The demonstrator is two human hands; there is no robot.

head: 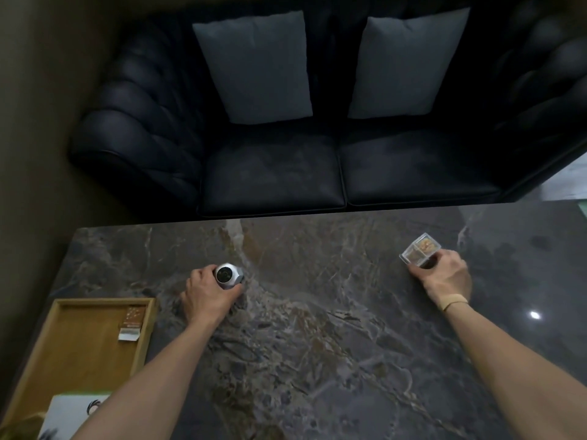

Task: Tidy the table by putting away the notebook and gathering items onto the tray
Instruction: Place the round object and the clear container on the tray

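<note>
Both hands are loaded now: the left hand (208,292) grips a silver canister (228,275), and the right hand (443,274) pinches a clear box (420,254) (something tan inside). The gathering step looks underway. The wooden tray (43,354) sits just left of and nearer than the left hand on the counter (317,328), so next comes a short carry leftward, the right reaching well across.

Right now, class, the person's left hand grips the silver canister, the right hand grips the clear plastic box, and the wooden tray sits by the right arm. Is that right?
One detail is wrong. The head view shows the wooden tray beside the left arm, at the table's left edge, not by the right arm. The rest stands: the left hand grips the silver canister, and the right hand grips the clear plastic box.
</note>
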